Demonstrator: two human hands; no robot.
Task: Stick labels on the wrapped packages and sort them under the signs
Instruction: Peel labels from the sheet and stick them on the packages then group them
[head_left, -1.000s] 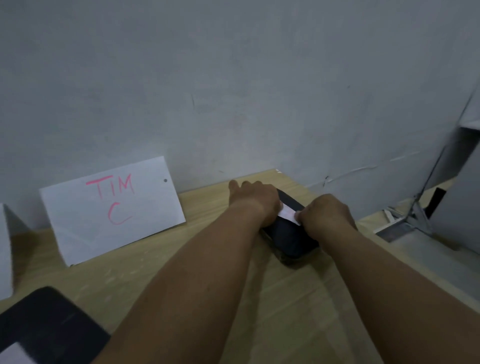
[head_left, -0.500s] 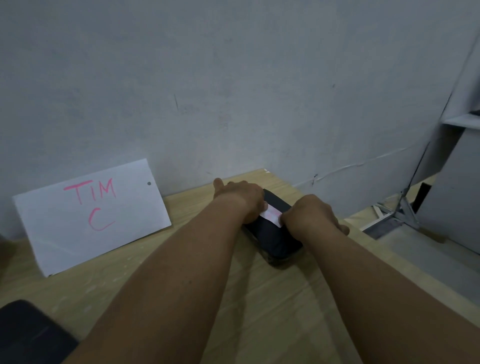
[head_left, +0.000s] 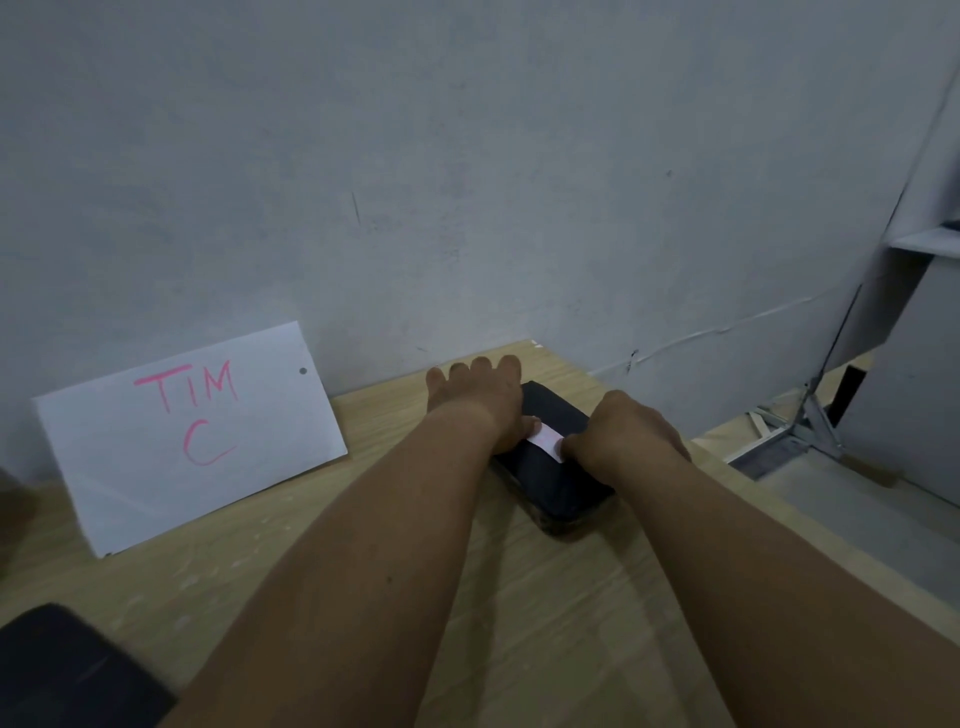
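A black wrapped package (head_left: 558, 475) lies flat on the wooden table (head_left: 519, 597) near the wall, right of a white sign (head_left: 192, 436) that reads "TIM C" in pink. A small white label (head_left: 546, 440) sits on top of the package. My left hand (head_left: 480, 397) lies flat on the package's far left part, fingers stretched toward the wall and thumb at the label's left end. My right hand (head_left: 626, 434) is curled over the package's right side, with its fingertips pressing the label's right end.
Another black package (head_left: 67, 670) shows at the bottom left corner. The grey wall stands right behind the table. The table's right edge drops to the floor, where a metal bracket (head_left: 810, 431) and a grey cabinet (head_left: 919, 374) stand.
My left hand has opened from a curled grip to lie flat with fingers stretched out. The right hand stays on the label. The view has shifted slightly.
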